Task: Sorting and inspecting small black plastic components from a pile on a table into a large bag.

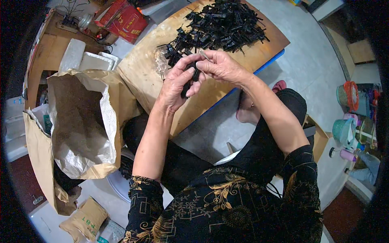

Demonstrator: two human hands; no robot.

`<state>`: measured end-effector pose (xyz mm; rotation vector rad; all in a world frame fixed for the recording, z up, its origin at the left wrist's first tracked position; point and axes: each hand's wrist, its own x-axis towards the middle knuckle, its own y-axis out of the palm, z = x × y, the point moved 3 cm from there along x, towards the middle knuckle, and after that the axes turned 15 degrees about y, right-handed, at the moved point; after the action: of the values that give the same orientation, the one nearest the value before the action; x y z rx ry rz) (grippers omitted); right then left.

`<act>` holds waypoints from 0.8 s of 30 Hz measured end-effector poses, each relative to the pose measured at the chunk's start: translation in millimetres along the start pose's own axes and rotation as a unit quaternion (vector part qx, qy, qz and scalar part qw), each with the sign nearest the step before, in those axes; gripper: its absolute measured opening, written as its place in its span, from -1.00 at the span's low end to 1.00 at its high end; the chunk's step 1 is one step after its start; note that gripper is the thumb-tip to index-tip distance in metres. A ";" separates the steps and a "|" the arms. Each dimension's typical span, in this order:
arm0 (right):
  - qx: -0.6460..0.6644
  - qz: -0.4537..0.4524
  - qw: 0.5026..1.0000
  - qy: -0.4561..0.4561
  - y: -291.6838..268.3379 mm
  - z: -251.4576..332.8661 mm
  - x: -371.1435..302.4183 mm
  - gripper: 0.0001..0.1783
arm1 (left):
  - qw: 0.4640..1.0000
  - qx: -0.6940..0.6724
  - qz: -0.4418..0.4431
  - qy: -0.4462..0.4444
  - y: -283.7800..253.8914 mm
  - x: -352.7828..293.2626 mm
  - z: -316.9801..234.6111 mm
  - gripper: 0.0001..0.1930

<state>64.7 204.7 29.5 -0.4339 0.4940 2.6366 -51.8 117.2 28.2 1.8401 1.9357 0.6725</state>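
Note:
Above the wooden board, my left hand (177,86) is closed around a black plastic part (196,74), its fingers curled so that much of the part is hidden. Close against it, my right hand (223,68) pinches a thin greyish blade-like tool (205,56); its exact kind does not show. The fingertips of both hands meet at the black part. Just beyond them spreads a large heap of black plastic parts (231,25), many with thin stalks sticking out, on the stained wooden board (137,67).
A big open brown paper sack (112,163) with a white lining stands at my left. Behind it are white foam blocks (73,54) and a red bag (123,20). A smaller brown bag (86,218) lies at lower left. Baskets (347,95) stand far right.

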 end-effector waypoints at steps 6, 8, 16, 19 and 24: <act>-0.110 -0.105 0.986 -0.064 -12.6 -14.2 21.4 -0.74 | 0.970 0.241 0.017 0.012 3.2 1.7 -8.7 -0.64; -0.148 -0.127 0.978 -0.075 -8.9 -14.2 27.7 -0.72 | 0.949 0.301 0.012 0.094 1.4 1.1 -9.3 -0.66; 0.025 -0.128 0.988 0.080 22.5 -10.7 18.4 -0.66 | 0.930 0.327 -0.098 0.136 -10.2 0.4 -11.0 -0.68; 0.082 -0.095 0.987 0.104 29.7 -12.6 18.6 -0.64 | 0.929 0.334 -0.126 0.101 -14.9 1.4 -8.3 -0.68; 0.079 -0.085 0.988 0.099 29.6 -9.1 23.7 -0.63 | 0.931 0.323 -0.148 0.080 -15.7 5.5 -5.8 -0.68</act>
<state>32.8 184.1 20.7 -0.6601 0.6917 2.3811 -68.3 121.8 24.0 1.7920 2.7056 0.0783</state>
